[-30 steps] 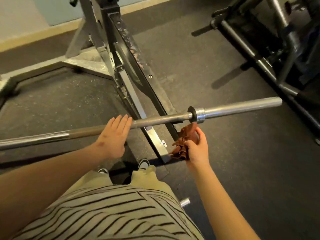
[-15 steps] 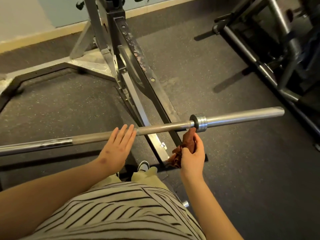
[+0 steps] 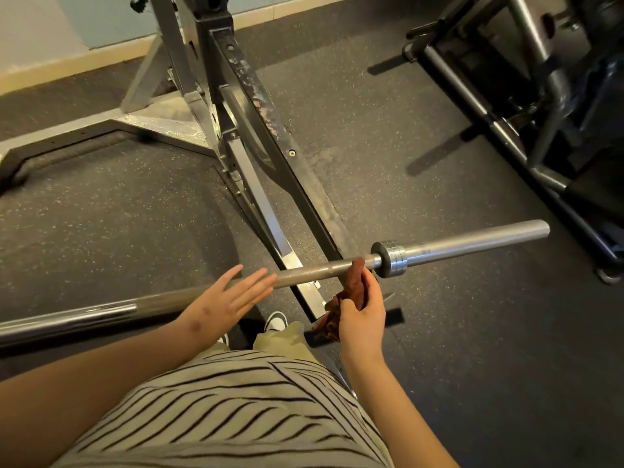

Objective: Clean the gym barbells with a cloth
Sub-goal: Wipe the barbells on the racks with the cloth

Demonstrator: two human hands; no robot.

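Note:
A long steel barbell (image 3: 466,246) runs across the view from the left edge to a bare sleeve end at the right, with a collar near the middle right. My left hand (image 3: 226,300) lies flat over the shaft with its fingers straight and spread. My right hand (image 3: 363,315) grips a crumpled rust-brown cloth (image 3: 353,285) just below the bar. The cloth's top edge touches the shaft just left of the collar.
A grey steel rack (image 3: 216,106) with a slanted, rusted upright stands on the rubber floor behind the bar. A dark machine frame (image 3: 526,106) fills the upper right. My shoe (image 3: 275,320) shows under the bar beside the rack's foot.
My right hand has lifted the cloth up against the shaft beside the collar. My left fingers have spread out over the bar. The view has shifted, so the bar sits lower.

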